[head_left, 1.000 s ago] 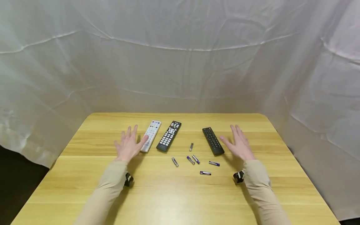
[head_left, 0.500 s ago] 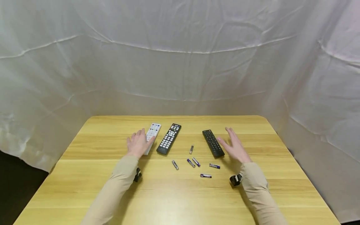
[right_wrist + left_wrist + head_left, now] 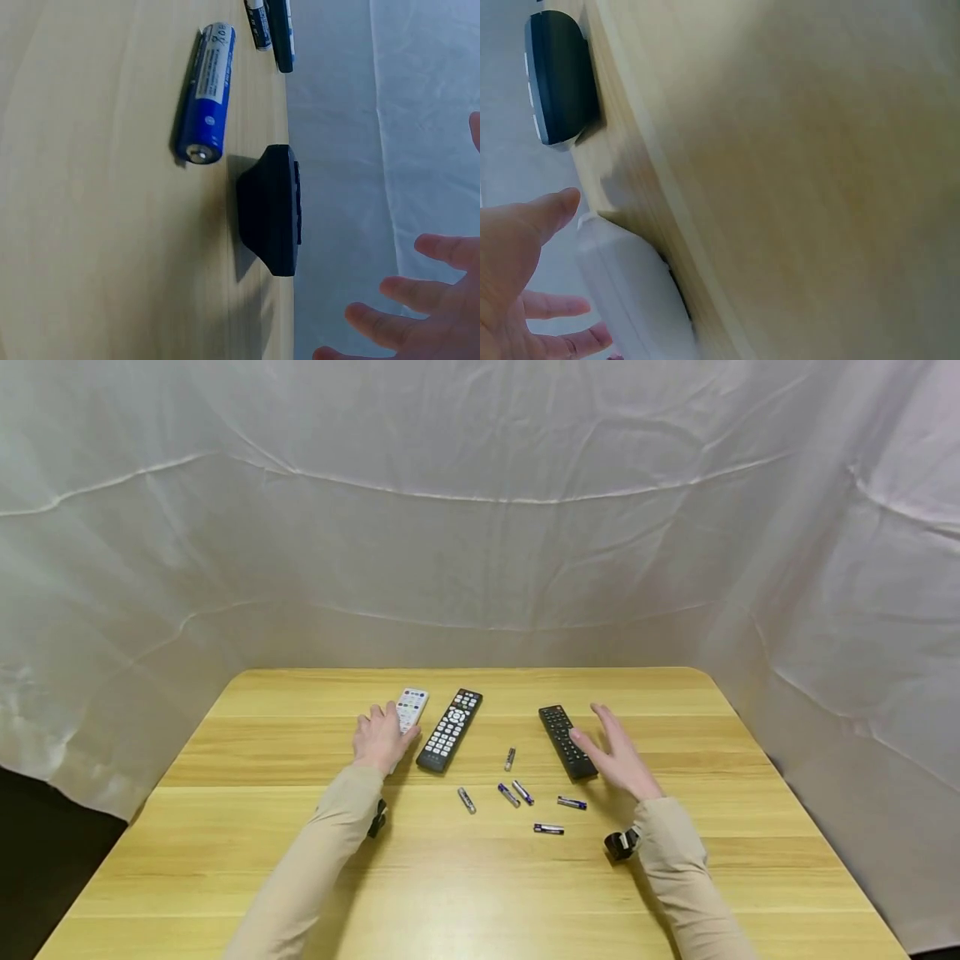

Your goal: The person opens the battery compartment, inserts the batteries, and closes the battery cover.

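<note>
My left hand (image 3: 379, 742) is over the lower part of a white remote control (image 3: 412, 707), hiding that end. In the left wrist view, its thumb and fingers spread about the white remote (image 3: 634, 292), and the thumb stands apart from it. My right hand (image 3: 621, 758) hovers by the right side of a black remote (image 3: 558, 729), thumb over its edge. The right wrist view has those fingers (image 3: 382, 324) spread and holding nothing, above the black remote (image 3: 268, 214). A second black remote (image 3: 447, 735), with white buttons, lies just right of the white one.
Several small batteries lie scattered mid-table between the remotes, among them a blue-and-silver battery (image 3: 572, 802) and another nearer battery (image 3: 549, 829). The wooden table (image 3: 480, 893) is bounded by a pale cloth curtain (image 3: 480, 568) behind and at both sides.
My left hand has moved right, from beside the white remote to over it. My right hand has shifted slightly left, closer to the black remote. Remotes and batteries have stayed in place.
</note>
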`<state>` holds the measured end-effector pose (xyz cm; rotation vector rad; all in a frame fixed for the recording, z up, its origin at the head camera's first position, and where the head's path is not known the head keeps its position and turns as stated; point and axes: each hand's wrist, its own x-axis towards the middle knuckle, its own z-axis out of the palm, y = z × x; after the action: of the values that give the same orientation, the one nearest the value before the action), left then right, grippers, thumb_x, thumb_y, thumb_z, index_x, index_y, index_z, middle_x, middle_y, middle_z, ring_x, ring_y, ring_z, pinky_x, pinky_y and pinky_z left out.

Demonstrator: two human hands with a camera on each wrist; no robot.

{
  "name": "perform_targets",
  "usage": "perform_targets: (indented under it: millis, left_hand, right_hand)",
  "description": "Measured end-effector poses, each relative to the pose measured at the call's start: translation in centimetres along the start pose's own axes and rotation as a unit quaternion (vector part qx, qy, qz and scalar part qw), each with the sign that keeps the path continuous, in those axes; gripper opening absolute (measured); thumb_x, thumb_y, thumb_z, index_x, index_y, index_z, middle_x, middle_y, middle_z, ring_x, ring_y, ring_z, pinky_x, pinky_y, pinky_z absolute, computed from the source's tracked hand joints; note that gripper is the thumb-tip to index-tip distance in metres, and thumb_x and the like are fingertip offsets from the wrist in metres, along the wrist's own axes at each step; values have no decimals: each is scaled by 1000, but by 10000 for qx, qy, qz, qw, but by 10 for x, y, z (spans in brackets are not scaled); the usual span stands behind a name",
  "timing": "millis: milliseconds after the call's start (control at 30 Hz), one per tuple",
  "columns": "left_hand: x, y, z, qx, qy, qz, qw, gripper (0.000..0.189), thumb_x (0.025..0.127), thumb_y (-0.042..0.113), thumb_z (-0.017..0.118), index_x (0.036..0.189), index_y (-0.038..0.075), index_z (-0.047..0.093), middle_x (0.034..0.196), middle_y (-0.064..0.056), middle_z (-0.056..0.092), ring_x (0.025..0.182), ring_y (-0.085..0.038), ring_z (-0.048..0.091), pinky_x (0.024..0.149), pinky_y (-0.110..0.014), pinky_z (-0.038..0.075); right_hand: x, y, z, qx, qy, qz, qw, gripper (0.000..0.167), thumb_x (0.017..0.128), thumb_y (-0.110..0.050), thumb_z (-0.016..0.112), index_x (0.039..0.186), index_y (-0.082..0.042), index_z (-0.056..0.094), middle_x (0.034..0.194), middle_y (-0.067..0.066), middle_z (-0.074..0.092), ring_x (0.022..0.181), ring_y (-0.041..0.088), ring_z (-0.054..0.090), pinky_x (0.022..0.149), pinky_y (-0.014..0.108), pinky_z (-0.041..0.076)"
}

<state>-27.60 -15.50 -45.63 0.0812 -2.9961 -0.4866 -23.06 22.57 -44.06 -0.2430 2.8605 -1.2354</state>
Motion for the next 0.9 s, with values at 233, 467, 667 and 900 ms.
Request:
perform_targets:
  millis: [233, 467, 667, 900]
  left_hand:
    - [3, -1, 3, -33, -113, 29, 9999, 77, 93, 43, 71, 143, -7, 42, 117, -32, 57, 103, -48, 59, 81, -54, 60]
    - [2, -2, 7, -158, -150, -68, 9997, 73, 92, 42, 72, 139, -7, 45, 114, -31, 57, 100, -46, 60, 76, -53, 61]
    - [1, -1, 7, -199, -112, -35, 9997, 73, 93, 41, 71, 139, -8, 45, 114, -31, 57, 100, -46, 59, 76, -52, 61]
    - [3, -6, 9, -416, -176, -24, 9990, 68, 97, 36, 64, 141, -11, 42, 116, -30, 55, 100, -43, 57, 77, -50, 59]
  right_hand:
    - [-2, -1, 3, 24, 11, 75, 10000, 80, 104, -51, 46, 162, -10, 11, 169, 23, 5, 154, 48, 10, 122, 73, 13]
    - [-3, -2, 7, 50, -36, 66, 10000, 80, 104, -51, 46, 162, -8, 12, 168, 25, 6, 154, 49, 11, 121, 73, 13]
    - [-3, -1, 9, 50, -18, 20, 10000, 79, 103, -50, 46, 162, -8, 13, 168, 26, 7, 153, 49, 12, 121, 73, 13]
    - [-4, -2, 8, 61, -35, -21, 10000, 78, 104, -49, 47, 161, -7, 14, 168, 26, 7, 153, 49, 12, 122, 72, 13]
